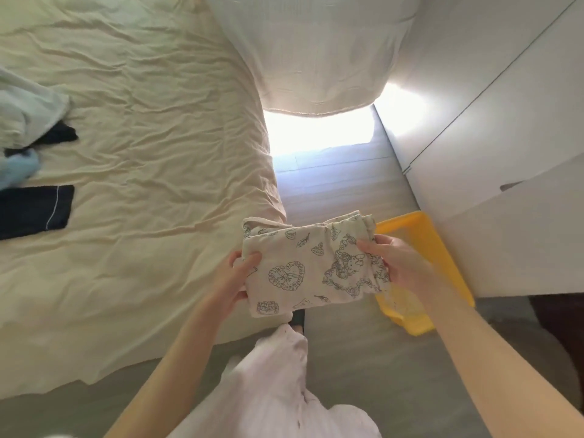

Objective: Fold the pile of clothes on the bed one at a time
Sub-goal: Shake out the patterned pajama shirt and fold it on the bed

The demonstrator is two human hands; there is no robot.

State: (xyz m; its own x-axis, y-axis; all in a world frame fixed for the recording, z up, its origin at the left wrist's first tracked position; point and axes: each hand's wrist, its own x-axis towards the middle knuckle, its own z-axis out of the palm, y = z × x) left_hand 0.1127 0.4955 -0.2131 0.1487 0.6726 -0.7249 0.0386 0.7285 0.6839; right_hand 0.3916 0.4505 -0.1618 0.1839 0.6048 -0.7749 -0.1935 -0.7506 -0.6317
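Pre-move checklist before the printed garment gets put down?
1. Left hand grips printed garment: ok.
2. Right hand grips its other end: ok.
3. Garment folded into a compact bundle: ok.
4. Bare bed sheet to set it on: ok.
5. Folded dark garment lies apart from the unfolded pile: ok.
6. Yellow basket contents: cannot tell, mostly hidden.
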